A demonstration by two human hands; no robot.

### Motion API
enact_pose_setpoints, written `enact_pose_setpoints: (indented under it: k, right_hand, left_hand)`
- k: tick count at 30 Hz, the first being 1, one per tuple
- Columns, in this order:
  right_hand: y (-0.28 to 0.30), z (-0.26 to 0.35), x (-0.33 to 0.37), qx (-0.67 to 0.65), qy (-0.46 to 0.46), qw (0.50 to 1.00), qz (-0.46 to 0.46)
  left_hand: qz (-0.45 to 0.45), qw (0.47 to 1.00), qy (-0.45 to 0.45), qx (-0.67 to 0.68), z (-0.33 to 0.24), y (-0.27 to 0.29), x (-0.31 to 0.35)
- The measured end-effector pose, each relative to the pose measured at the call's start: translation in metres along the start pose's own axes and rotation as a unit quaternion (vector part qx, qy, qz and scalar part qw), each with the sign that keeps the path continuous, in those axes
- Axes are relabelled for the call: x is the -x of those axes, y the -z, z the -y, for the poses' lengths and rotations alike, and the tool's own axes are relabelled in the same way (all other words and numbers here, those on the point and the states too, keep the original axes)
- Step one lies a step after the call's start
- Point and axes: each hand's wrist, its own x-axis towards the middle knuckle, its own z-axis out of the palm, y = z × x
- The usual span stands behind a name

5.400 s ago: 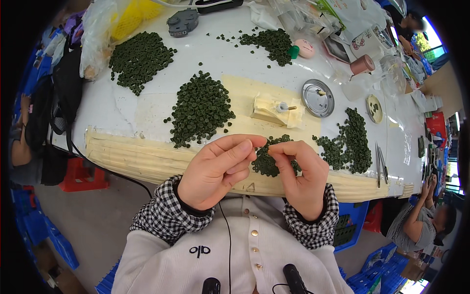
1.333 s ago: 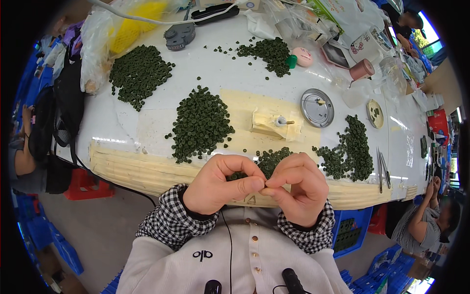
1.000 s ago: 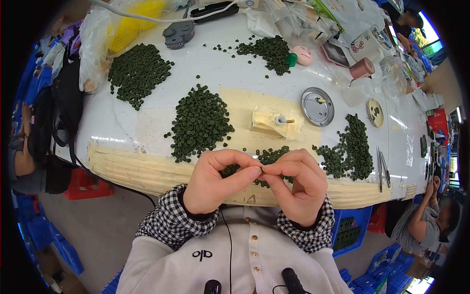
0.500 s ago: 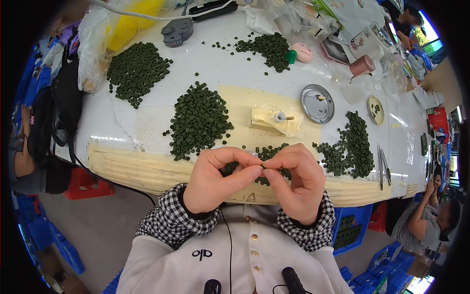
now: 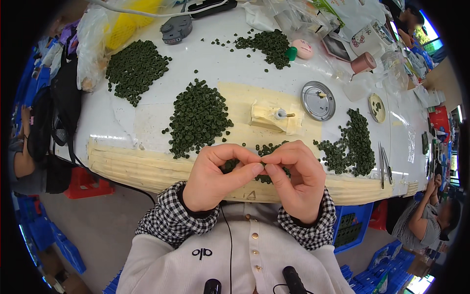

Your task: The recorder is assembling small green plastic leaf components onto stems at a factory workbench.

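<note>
My left hand (image 5: 209,179) and my right hand (image 5: 302,186) meet at the table's front edge, thumb and forefinger of each pinched together. Between the touching fingertips is a small dark green part (image 5: 263,166), mostly covered by them. Behind and under the hands lies a small heap of like green parts (image 5: 267,151). A larger heap of green cap-like pieces (image 5: 198,120) spreads to the left of my hands, and another heap (image 5: 357,144) to the right. Beyond the hands stands a yellowish wrapped block (image 5: 267,117) with a metal pin fixture (image 5: 283,114).
Farther off are two more green heaps, left (image 5: 137,71) and middle (image 5: 269,48). A round metal lid (image 5: 318,101), a small dish (image 5: 376,108), a thread spool (image 5: 363,63) and tweezers (image 5: 382,166) lie to the right. A blue crate (image 5: 360,225) sits below the table's right side.
Both hands stay together in nearly the same place, with their fingertips shifted slightly around the small part. The view has tilted a little.
</note>
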Motion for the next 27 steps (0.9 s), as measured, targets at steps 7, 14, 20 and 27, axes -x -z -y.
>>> enact_pose_setpoints:
  k: [7,14,20,27]
  right_hand:
    - [-0.001,-0.002,0.001,-0.009,-0.005,1.000,-0.006]
    - [-0.003,-0.003,0.002,-0.036,-0.033,0.999,-0.015]
    - [-0.002,-0.003,0.001,0.002,-0.003,1.000,0.001]
    - [-0.002,0.001,0.001,0.018,0.013,0.999,-0.044]
  left_hand:
    - [-0.020,0.995,-0.038,-0.086,0.000,-0.002,0.001]
    - [-0.038,0.993,-0.054,-0.098,0.002,-0.004,0.002]
    - [-0.040,0.991,-0.049,-0.118,0.002,-0.003,0.002]
    - [-0.017,0.965,0.112,0.234,-0.010,0.004,0.002]
